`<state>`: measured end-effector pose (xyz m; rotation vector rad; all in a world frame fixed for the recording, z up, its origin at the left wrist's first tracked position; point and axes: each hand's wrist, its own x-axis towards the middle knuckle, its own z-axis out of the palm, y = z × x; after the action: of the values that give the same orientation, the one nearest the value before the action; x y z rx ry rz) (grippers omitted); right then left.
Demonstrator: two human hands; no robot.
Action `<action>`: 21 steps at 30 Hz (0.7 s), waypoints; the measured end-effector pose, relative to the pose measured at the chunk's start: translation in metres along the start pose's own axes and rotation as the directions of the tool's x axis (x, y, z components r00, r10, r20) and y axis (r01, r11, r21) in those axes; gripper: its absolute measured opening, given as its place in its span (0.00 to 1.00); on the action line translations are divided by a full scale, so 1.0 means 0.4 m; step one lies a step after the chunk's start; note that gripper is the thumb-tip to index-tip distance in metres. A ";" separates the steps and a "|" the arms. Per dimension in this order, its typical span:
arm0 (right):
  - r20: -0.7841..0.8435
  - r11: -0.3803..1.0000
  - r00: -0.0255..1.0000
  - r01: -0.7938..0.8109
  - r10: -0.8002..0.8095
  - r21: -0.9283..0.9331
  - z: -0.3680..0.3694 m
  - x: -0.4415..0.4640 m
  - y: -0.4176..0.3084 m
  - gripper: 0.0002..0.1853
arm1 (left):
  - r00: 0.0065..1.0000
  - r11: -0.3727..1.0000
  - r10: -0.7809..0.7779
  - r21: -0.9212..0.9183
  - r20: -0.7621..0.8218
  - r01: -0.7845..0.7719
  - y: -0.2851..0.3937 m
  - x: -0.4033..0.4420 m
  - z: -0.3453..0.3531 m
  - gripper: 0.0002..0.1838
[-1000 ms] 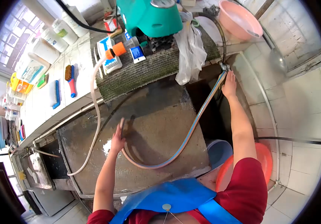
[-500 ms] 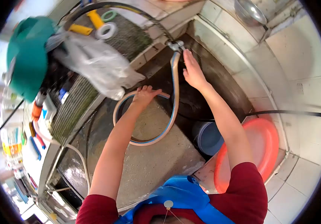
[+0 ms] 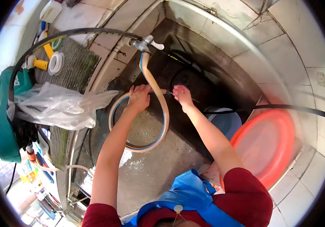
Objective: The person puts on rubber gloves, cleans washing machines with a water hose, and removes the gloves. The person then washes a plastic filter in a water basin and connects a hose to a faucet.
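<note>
A beige hose with a blue stripe (image 3: 165,109) hangs from a metal tap (image 3: 142,44) and curls into a loop over the concrete slab (image 3: 151,170). My left hand (image 3: 139,97) is closed round the hose near its free end, which points right. Just past that end is my right hand (image 3: 183,95), its fingers slightly curled and apart, with nothing seen in it. A little water seems to show between the hose end and my right hand. The tap's white lever (image 3: 157,45) points right, away from both hands.
A red basin (image 3: 289,130) and a blue bucket (image 3: 228,124) stand at the right. A black hose (image 3: 298,109) crosses above them. On the left are a green machine (image 3: 3,117), a clear plastic bag (image 3: 56,106) and a ribbed mat (image 3: 73,56). Tiled walls surround the dark basin.
My right hand has left the tap and come down beside the hose end. My left hand has gone from the slab to the hose, now looped. The view has swung right.
</note>
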<state>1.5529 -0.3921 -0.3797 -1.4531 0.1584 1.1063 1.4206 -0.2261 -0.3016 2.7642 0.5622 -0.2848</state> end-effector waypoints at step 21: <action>0.283 0.913 0.935 -0.294 0.214 0.283 0.039 0.173 0.027 0.17 | 0.950 0.977 0.041 -0.185 -0.309 -0.102 0.065 0.012 0.013 0.18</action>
<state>1.5744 -0.3474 -0.4318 -1.0112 0.3456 1.3943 1.4349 -0.2490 -0.3012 2.6383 0.5278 0.2097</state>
